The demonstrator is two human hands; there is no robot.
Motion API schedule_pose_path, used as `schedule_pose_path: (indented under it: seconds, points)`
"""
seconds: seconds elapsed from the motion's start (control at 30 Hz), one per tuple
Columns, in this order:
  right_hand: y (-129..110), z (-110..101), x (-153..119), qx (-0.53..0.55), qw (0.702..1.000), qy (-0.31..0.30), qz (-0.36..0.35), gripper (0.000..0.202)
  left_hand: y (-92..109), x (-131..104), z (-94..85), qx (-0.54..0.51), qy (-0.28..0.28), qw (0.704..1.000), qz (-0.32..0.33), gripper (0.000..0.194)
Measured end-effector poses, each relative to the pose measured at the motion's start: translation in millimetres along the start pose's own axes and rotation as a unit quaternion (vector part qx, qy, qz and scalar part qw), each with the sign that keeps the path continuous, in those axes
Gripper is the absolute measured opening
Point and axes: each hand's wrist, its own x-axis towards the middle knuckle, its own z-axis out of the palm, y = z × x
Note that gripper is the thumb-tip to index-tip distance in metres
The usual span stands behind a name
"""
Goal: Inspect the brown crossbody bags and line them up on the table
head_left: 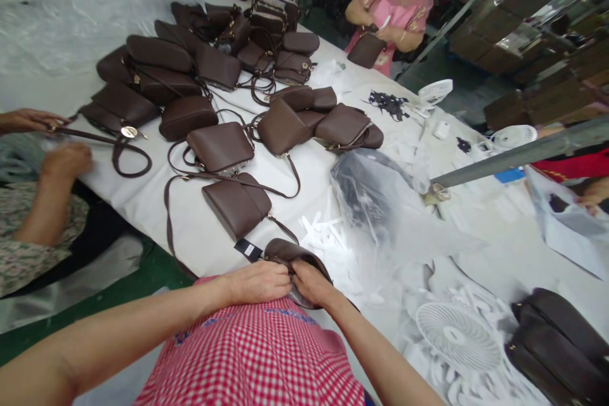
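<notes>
A brown handbag (311,258) rests against my apron at the table's front edge, its mouth gaping. My left hand (263,280) grips the bag's near rim with curled fingers. Inside the opening, the fingers of my right hand (310,283) are bent and partly hidden; what they pinch, if anything, I cannot make out. A black tag (248,250) with a white label sticks out on the left beside this bag. Just beyond lies another brown handbag (238,206) on its side, with a long strap trailing left.
Many brown bags (171,70) crowd the white table (137,193). At right are a plastic-wrapped dark bundle (368,193), white strips (321,228), a white fan (457,336) and dark bags (561,346). A metal pole (504,155) crosses there. Co-workers' hands (66,158) handle a strap at left.
</notes>
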Motion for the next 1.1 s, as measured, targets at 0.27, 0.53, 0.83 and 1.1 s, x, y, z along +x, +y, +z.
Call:
schedule_pose_path:
  seconds: [0.27,0.53,0.83,1.1]
  points:
    - [-7,0,54,-0.058,0.990,-0.116,0.058,0.031,-6,6,-2.3,0.008,-0.008,1.000,-0.001,0.019]
    - [-9,-23,27,-0.004,0.995,-0.084,0.057,0.019,-13,14,-10.9,-0.005,-0.023,0.998,-0.056,0.013]
    - [56,-44,-114,0.211,0.918,0.321,0.097,0.032,1,43,-8.8,0.043,-0.089,0.991,-0.087,0.008]
    - [66,46,-129,0.204,0.905,0.353,0.121,0.023,26,71,-13.7,0.016,-0.128,0.988,-0.081,0.026]
